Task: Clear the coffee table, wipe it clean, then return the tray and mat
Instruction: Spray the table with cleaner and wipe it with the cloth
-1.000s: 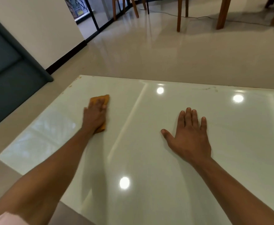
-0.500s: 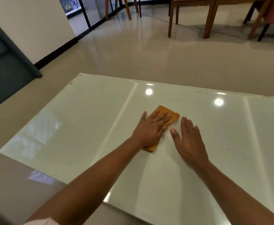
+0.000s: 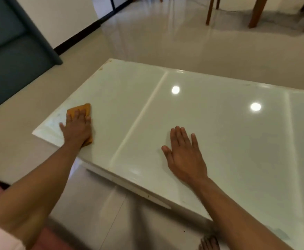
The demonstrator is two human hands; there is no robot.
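The left hand point(image 3: 77, 128) pressed flat on an orange cloth point(image 3: 81, 110) near the left end of the glossy white coffee table point(image 3: 219, 134), close to its near-left corner. The right hand point(image 3: 184, 153) lay palm down, fingers straight and spread, near the tabletop's near edge, well apart from the cloth. A pale seam point(image 3: 138, 120) crossed the tabletop between the hands.

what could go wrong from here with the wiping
The orange cloth sits under the left hand right by the left corner of the coffee table, so a further stroke that way could carry cloth and hand off the edge. The right hand lies flat on the glossy top and may leave smudges on the surface. Weight leaned onto that palm near the front edge could let it slip on the slick surface.
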